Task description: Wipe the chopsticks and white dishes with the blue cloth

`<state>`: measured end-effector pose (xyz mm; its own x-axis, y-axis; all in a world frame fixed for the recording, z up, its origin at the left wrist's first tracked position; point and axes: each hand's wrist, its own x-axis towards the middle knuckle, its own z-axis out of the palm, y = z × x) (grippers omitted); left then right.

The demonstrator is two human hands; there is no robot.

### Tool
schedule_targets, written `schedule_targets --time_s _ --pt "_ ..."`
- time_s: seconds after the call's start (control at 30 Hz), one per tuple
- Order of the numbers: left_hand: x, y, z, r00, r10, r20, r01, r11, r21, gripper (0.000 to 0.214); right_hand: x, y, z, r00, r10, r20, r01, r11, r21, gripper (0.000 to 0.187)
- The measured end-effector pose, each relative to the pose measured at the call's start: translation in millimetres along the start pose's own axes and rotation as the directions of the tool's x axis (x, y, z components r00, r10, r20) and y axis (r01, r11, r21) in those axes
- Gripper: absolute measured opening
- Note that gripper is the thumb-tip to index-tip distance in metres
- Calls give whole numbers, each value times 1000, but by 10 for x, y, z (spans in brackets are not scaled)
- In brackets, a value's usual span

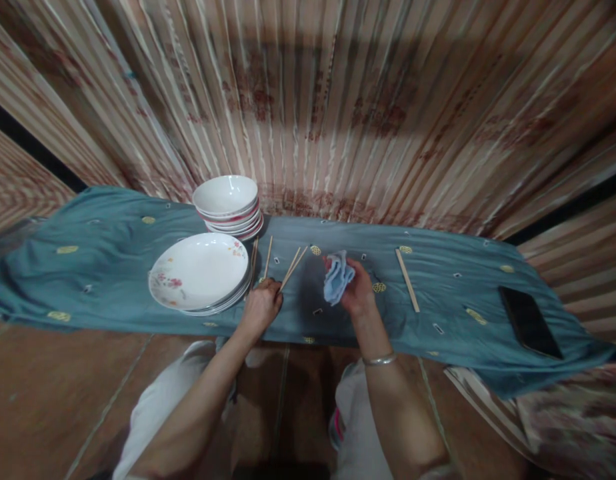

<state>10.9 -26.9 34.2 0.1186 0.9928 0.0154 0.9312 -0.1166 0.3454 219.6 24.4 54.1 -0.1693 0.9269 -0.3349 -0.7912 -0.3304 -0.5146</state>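
Observation:
My left hand (263,305) is closed, its fingertips pinching the near ends of two thin wooden chopsticks (293,269) that fan slightly apart. Just beyond its knuckles lies another chopstick (268,257), and more chopsticks (253,263) rest alongside the plates. Bunched up in my right hand (359,290) is a light blue cloth (337,279), held over the middle of the table. Some of the right fingers are hidden behind the cloth. Off to the right, a pair of chopsticks (407,280) lies side by side on the tablecloth.
A stack of floral plates (201,270) stands left of my left hand, with a stack of bowls (226,197) behind it. A black phone (529,321) lies near the right end. Under everything is a teal tablecloth (118,267); a pleated curtain (308,120) hangs behind.

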Motion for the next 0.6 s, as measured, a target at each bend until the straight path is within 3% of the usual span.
schedule_targets --time_s 0.13,0.37,0.5,0.57,0.6 --pt "11 17 -16 1000 -26 11 26 999 33 25 32 -36 -27 998 -1 -56 4 999 53 27" --pt "34 19 21 994 39 -101 -41 999 -19 23 91 126 -26 991 -24 -131 12 996 -90 18" --pt "121 -18 83 977 -36 -211 -28 956 -294 17 106 99 -115 983 -85 -163 61 987 -150 19" --pt "182 -2 100 968 -130 -213 -6 841 -541 14 125 68 -181 985 -119 -126 92 975 -201 21" --pt "209 23 101 965 -183 -188 9 739 -674 15 140 57 -215 984 -155 -90 129 961 -246 22"
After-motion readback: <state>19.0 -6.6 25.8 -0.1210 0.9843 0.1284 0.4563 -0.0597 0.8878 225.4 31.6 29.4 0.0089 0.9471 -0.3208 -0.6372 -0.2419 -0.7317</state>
